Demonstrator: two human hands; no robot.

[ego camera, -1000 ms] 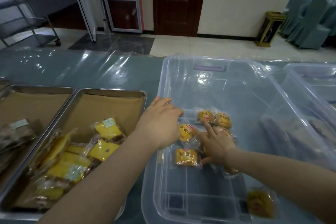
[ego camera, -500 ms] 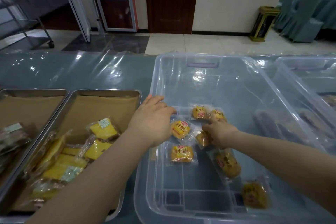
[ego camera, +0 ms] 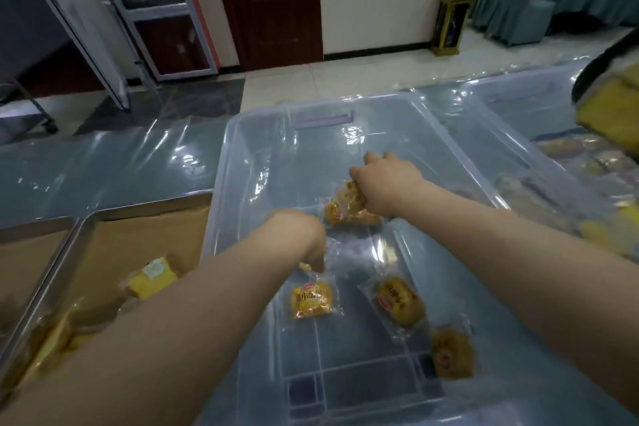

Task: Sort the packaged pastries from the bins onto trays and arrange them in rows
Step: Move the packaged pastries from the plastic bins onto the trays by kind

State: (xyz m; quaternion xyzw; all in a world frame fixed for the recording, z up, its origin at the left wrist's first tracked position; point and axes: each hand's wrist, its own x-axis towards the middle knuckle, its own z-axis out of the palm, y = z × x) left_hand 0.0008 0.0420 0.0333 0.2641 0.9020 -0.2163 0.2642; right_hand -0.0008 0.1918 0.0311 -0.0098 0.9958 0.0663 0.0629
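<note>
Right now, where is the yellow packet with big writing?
In the head view, the yellow packet lies in the clear bin, just below the left hand, left of a rounder bun packet.

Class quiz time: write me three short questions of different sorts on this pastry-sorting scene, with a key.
1. True or false: the right hand grips wrapped pastries inside the clear bin.
2. How many loose pastries lie in the bin nearer the camera than the left hand?
3. The metal tray is lined with: A brown paper, B foil, C cloth.
Key: 1 true; 2 three; 3 A.
</note>
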